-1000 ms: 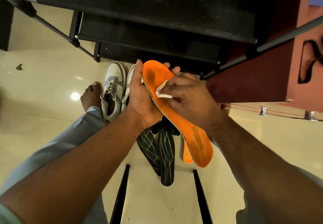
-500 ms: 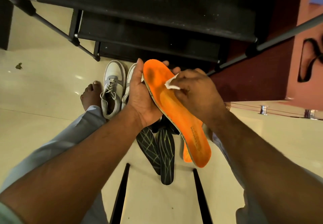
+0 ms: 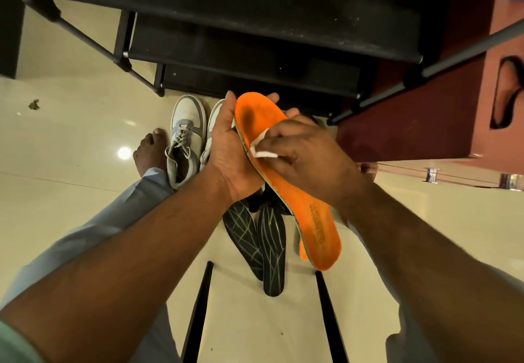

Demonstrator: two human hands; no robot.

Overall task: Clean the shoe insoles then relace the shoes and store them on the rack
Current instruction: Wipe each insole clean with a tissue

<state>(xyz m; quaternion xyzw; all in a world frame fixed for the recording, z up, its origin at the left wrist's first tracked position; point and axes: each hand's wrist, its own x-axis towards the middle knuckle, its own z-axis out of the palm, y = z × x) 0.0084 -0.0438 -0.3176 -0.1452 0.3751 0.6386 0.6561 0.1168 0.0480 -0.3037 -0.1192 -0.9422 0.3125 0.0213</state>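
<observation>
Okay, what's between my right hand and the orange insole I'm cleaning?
In the head view, a small white wipe sits pinched under the right hand, pressed against the orange insole.

The left hand (image 3: 231, 153) hides most of the second grey shoe (image 3: 214, 124), the orange insole (image 3: 286, 181) covers another orange one (image 3: 302, 249), and its print is unreadable.

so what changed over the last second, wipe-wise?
The right hand, pinching the white wipe, slid up the orange insole toward its dark-stained toe half a second ago, then came back down toward the middle. Nothing was let go or newly grasped. The left hand still grips the insole's edge; the grey-and-white shoes, the black insoles on the floor and the rack have not moved.
</observation>
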